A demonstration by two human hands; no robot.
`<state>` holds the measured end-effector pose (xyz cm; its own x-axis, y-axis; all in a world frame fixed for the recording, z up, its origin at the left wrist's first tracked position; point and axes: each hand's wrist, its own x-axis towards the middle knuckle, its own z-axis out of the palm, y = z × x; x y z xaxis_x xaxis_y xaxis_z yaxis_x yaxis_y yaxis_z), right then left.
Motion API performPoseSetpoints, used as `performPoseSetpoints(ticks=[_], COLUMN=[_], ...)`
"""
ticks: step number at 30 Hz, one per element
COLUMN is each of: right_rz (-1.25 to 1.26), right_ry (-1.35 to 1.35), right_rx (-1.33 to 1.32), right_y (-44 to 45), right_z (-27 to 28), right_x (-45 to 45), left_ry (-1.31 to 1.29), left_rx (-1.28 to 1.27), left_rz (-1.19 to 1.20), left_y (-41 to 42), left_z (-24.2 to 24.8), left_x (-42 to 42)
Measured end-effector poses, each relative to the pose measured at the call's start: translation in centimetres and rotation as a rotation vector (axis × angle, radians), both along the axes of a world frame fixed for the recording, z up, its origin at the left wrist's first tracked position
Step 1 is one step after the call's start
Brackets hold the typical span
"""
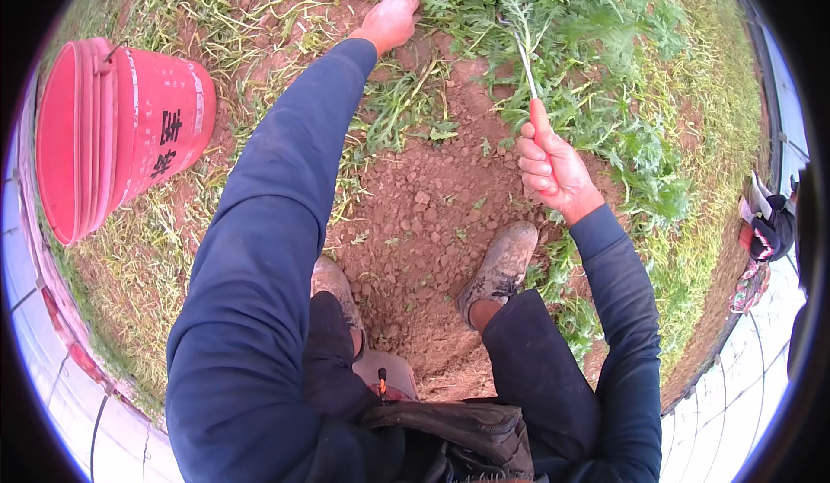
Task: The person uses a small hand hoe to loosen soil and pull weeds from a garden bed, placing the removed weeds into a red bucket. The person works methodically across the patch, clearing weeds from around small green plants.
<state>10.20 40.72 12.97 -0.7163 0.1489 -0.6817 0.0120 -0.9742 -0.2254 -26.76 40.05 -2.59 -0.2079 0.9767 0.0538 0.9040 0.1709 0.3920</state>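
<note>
Red-handled, thin metal hand tool, perhaps a small sickle, is gripped in my right hand; its far end reaches into leafy green plants and is partly hidden by them. My left hand is at the top centre, low over the soil at the left edge of those plants. Its fingertips are turned away, and I cannot tell whether they pinch anything. Cut or pulled greens lie on the soil just below my left hand.
A red plastic bucket bearing writing lies tipped on its side at the left. My shoes stand on reddish crumbly soil. Wilted stalks cover the ground at left. Another person is at the far right, by the plastic sheeting.
</note>
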Motion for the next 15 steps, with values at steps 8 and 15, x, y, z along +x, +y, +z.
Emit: performPoseSetpoints(ticks=[8, 15], right_rz=[0.001, 0.018], right_ry=[-0.056, -0.04], right_rx=[0.016, 0.014], right_y=[0.1, 0.2], right_z=[0.1, -0.2], right_x=[-0.1, -0.3], left_ry=[-0.248, 0.02], left_rx=[-0.044, -0.023], left_rz=[0.062, -0.054], left_y=[-0.3, -1.1], left_z=[-0.2, -0.7], left_x=[-3.0, -1.7])
